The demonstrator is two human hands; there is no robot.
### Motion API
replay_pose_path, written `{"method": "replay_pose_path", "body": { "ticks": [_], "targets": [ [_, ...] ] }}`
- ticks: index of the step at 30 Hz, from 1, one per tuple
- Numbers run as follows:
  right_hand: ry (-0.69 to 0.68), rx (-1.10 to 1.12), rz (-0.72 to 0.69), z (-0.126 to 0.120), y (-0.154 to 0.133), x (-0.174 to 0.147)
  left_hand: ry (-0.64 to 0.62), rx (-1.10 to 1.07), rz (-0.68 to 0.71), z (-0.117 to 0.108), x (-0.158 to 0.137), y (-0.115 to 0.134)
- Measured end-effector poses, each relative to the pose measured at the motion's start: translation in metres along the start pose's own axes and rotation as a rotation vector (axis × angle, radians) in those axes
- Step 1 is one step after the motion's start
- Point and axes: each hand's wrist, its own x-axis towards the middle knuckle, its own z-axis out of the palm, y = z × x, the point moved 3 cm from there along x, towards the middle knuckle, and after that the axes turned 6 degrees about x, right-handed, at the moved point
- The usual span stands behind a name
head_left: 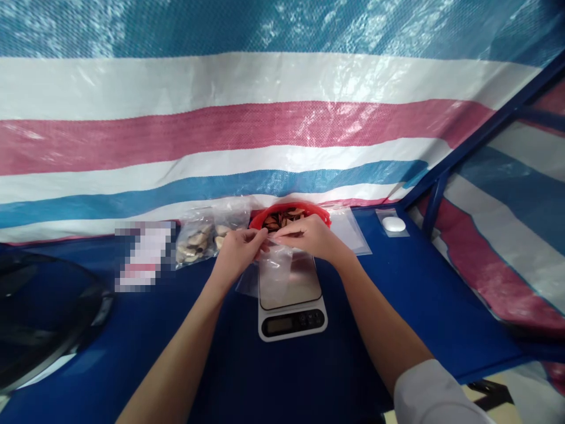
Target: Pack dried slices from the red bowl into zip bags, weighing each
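Observation:
Both hands pinch a clear plastic bag point(279, 265) near its top edge, and it hangs down over the kitchen scale point(291, 294). My left hand point(241, 250) is closed on the bag's left side, with thumb and fingertips together. Close beside it, my right hand point(309, 237) is closed on the right side of the same bag. No contents show in the bag. The scale has a metal plate and a dark display at its front. Behind my hands stands a red basket point(327, 215) holding brown dried slices point(276, 220), partly hidden by my right hand.
Clear bags of pale dried pieces point(194, 244) lie left of the basket. Flat clear bags point(351, 232) lie to its right, and a white oval object point(394, 224) sits farther right. A dark round object point(48, 318) occupies the left. Striped sheeting point(220, 129) rises behind the blue table point(419, 288).

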Motion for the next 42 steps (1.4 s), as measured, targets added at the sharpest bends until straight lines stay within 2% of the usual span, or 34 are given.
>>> {"method": "replay_pose_path", "body": {
  "ticks": [6,13,21,25,27,29,34,37,42],
  "targets": [
    [-0.004,0.171,0.182,0.005,0.007,0.002,-0.078,-0.131,-0.035,0.0,-0.001,0.003],
    [-0.14,0.26,0.312,0.013,0.019,-0.001,-0.121,-0.217,-0.044,0.005,0.002,-0.001],
    [-0.077,0.23,0.33,0.013,0.02,0.001,-0.237,-0.098,0.023,-0.004,-0.001,0.006],
    [-0.03,0.229,0.387,0.004,0.022,0.0,-0.134,0.189,0.074,-0.023,-0.001,0.005],
    [-0.02,0.207,0.383,0.0,0.023,-0.001,-0.067,0.338,0.132,-0.031,-0.002,0.006],
    [-0.025,0.16,0.365,-0.003,0.022,-0.001,-0.055,0.419,0.193,-0.032,-0.003,0.007],
    [0.01,0.027,0.324,-0.009,0.014,0.0,0.017,0.423,0.416,-0.019,-0.007,0.016],
    [0.017,0.021,0.308,-0.011,0.01,0.0,0.048,0.414,0.541,-0.007,-0.01,0.021],
    [0.019,0.129,0.297,-0.014,0.009,-0.001,0.021,0.431,0.535,0.009,-0.013,0.017]
  ]
}}
